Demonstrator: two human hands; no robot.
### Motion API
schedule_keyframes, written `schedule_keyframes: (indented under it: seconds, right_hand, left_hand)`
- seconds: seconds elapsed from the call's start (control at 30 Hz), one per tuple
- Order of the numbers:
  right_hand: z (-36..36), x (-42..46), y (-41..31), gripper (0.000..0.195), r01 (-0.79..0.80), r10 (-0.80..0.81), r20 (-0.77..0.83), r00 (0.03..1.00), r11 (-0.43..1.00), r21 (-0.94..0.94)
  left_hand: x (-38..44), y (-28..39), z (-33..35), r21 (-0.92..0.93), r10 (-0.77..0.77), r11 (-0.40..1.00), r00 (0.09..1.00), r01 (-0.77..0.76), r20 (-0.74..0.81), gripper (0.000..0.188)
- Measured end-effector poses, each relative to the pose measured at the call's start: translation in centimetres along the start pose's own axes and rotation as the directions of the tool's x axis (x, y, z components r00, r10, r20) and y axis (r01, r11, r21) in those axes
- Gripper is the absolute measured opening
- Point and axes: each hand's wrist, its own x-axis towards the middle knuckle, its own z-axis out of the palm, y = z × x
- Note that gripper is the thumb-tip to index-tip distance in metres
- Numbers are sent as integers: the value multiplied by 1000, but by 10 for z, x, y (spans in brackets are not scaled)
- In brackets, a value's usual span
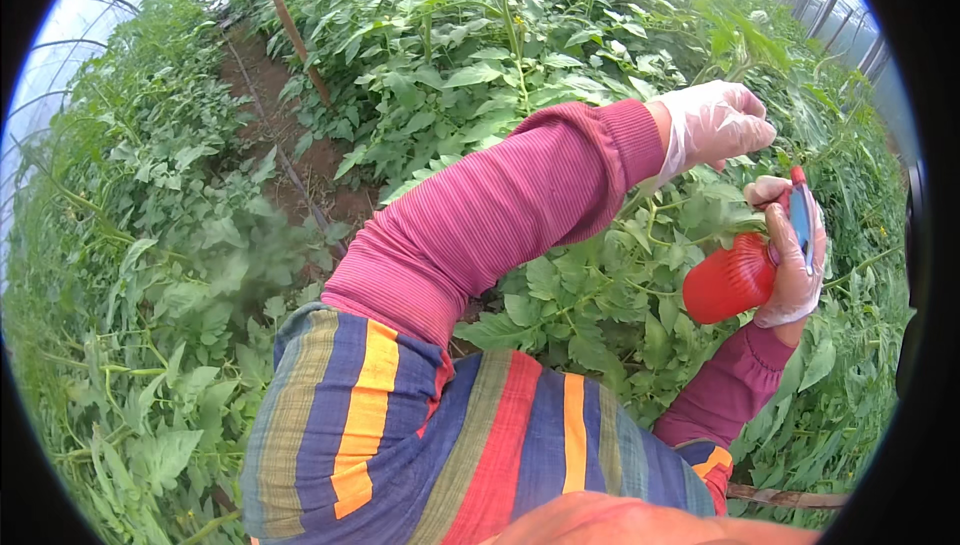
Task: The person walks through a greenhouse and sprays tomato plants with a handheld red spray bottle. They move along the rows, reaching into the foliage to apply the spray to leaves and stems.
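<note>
My right hand (pixel 796 252), in a thin clear glove, is closed around the neck and trigger of a red spray bottle (pixel 729 278) at the right. The bottle's body points left, and its red nozzle (pixel 797 174) points up in the view. Just above and left of the nozzle is my left hand (pixel 721 124), also gloved, with its fingers bent together among tomato leaves. Whether anything thin is pinched between those fingers cannot be made out. Leafy tomato plants (pixel 570 290) surround both hands, with a stem (pixel 649 218) below my left wrist.
Dense tomato foliage (pixel 195 305) also fills the left side. A bare soil path (pixel 289 132) with a thin dark hose (pixel 289 166) runs between rows. A wooden stake (pixel 289 23) rises beside it. Posts (pixel 825 1) stand at the upper right, and a wooden pole (pixel 787 498) lies low at right.
</note>
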Motion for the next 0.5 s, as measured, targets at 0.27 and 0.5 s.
schedule_keyframes:
  seconds: [0.27, 0.5]
  right_hand:
    - [173, -49, -41, 53, 139, -102, -125, 987, 929, 342]
    - [353, -14, 11, 49, 45, -304, 436, 847, 858, 511]
  left_hand:
    - [-237, -1, -222, -302, 30, 941, 928, -151, -372, 35]
    - [-418, -122, -408, -427, -326, 878, 384, -217, -864, 31]
